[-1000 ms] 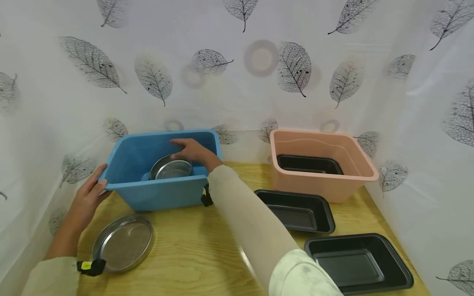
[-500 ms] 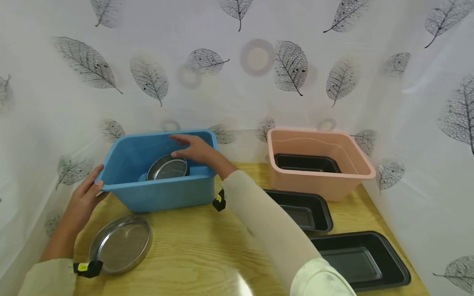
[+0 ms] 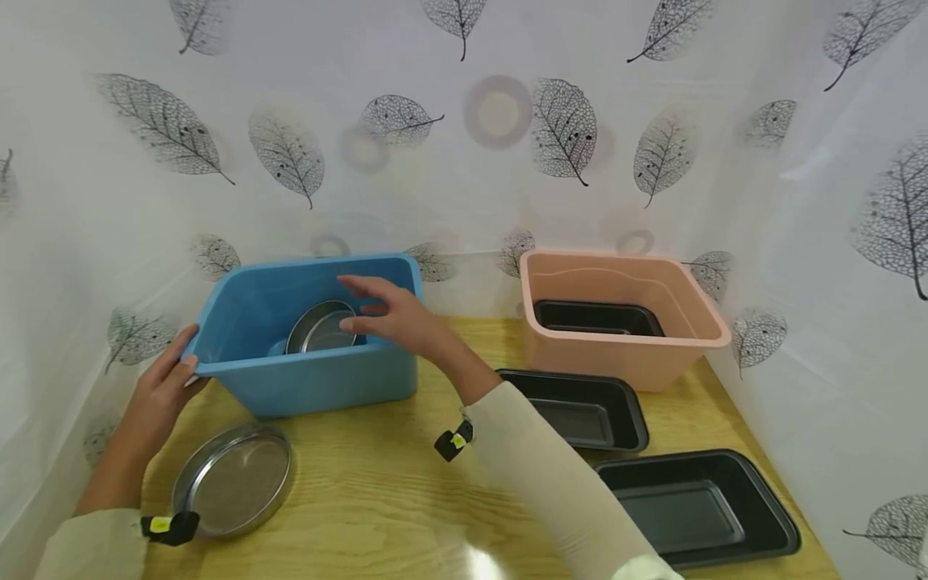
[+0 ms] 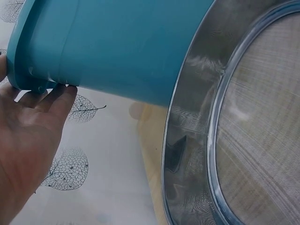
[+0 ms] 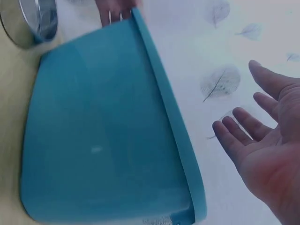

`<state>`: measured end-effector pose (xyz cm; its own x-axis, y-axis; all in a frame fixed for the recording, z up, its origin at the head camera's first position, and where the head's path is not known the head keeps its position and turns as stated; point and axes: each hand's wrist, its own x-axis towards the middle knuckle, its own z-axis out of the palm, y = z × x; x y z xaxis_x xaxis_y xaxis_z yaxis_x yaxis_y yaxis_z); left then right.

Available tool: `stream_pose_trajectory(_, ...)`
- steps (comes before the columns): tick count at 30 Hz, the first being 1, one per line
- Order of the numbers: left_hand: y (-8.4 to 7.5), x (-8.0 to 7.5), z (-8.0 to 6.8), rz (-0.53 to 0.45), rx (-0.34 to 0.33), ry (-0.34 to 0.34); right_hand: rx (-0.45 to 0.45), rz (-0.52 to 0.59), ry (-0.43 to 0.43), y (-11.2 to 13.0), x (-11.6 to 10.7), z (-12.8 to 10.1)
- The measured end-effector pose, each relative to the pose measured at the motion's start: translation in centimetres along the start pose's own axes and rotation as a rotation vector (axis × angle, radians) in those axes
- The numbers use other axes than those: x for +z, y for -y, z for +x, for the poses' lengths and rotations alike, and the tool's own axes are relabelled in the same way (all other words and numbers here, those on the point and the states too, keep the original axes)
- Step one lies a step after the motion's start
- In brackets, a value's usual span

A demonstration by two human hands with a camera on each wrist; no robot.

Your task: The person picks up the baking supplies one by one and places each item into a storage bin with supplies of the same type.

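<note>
My left hand (image 3: 161,392) grips the left end of the blue tub's (image 3: 326,385) rim, thumb on top and fingers curled under, as the left wrist view also shows. Inside that tub lie round metal sieves (image 3: 310,324), one overlapping another. Over the tub's right part hovers my right hand (image 3: 395,316), fingers spread and holding nothing; in the right wrist view its fingers (image 5: 251,124) stand apart from the tub's rim. Another round sieve (image 3: 235,482) with a fine mesh lies on the table in front of the tub, close to my left wrist.
A pink tub (image 3: 623,361) at the back right holds a black loaf pan (image 3: 598,316). Two more black pans lie before it, the farther pan (image 3: 580,419) and the nearer pan (image 3: 685,511). A leaf-printed sheet (image 3: 464,193) hangs behind the wooden table (image 3: 377,491).
My right hand has drawn back from over the sieves toward the tub's front right, its forearm shifting right and nearer. The left hand keeps its grip on the rim.
</note>
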<state>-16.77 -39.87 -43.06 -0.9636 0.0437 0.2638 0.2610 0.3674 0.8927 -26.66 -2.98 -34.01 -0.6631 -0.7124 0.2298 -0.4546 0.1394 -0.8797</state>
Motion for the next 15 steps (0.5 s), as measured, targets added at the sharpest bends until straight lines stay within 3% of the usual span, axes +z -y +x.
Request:
stream_pose_trajectory(8, -0.2, 0.1, 0.0, -0.036, -0.018, 0.002, -0.124, 0.059, -0.022, 0.4, 2.7, -3.7)
stream_pose_trajectory(15, -0.4, 0.3, -0.1, -0.11, 0.003, 0.012, -0.094, 0.2, -0.006, -0.6, 5.8, -6.5)
